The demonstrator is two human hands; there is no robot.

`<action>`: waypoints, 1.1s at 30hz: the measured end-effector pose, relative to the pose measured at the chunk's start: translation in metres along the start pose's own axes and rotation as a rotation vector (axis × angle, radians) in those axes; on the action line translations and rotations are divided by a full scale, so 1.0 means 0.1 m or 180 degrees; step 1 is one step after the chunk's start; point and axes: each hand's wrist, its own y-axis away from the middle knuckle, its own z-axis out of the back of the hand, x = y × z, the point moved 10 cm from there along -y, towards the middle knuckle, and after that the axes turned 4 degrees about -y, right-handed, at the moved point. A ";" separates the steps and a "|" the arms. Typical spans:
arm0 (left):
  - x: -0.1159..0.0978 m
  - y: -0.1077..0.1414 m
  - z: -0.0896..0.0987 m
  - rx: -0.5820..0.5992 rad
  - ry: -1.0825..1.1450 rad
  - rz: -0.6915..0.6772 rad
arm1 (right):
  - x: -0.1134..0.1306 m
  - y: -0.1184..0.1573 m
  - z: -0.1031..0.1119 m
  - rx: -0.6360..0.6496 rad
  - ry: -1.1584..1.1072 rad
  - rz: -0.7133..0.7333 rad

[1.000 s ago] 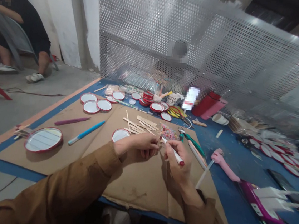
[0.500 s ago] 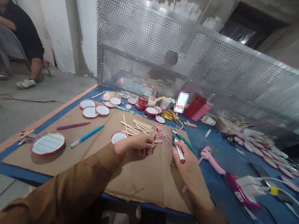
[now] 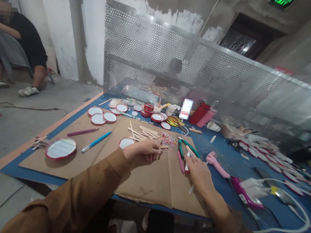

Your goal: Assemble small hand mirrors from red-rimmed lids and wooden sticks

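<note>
My left hand (image 3: 143, 151) grips an upright wooden craft stick (image 3: 160, 147) at its fingertips, above a brown cardboard sheet (image 3: 141, 189). Loose craft sticks (image 3: 142, 132) and a heap of small coloured bands (image 3: 168, 141) lie just beyond it. My right hand (image 3: 198, 175) holds a white marker with a red end (image 3: 187, 165) against its fingers. Green-handled pliers (image 3: 185, 148) and a pink marker (image 3: 180, 161) lie close in front of that hand. A red-rimmed white lid (image 3: 126, 142) sits beside my left fingers.
Red-rimmed lids, a blue pen (image 3: 96, 141) and a purple pen (image 3: 83, 132) lie on the cardboard. A pink glue gun (image 3: 214, 164) and white cables lie on the blue table (image 3: 219, 150). A seated person (image 3: 12, 40) is at the far left, behind the table's left edge.
The view has tilted up. My right hand has moved right, away from my left hand, and the marker now stands more upright. My left hand has barely moved.
</note>
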 end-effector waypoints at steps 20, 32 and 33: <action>-0.09 0.01 -0.09 0.0148 0.0228 -0.0290 | 0.60 -0.29 0.09 -0.0441 -0.3842 -0.1104; -0.10 -0.03 -0.12 0.0169 -0.0005 -0.0291 | 0.68 -0.27 -0.19 -0.0409 -0.5680 -0.1892; -0.10 -0.02 -0.12 0.0162 -0.0029 -0.0281 | 0.65 -0.26 -0.20 -0.0462 -0.5712 -0.1966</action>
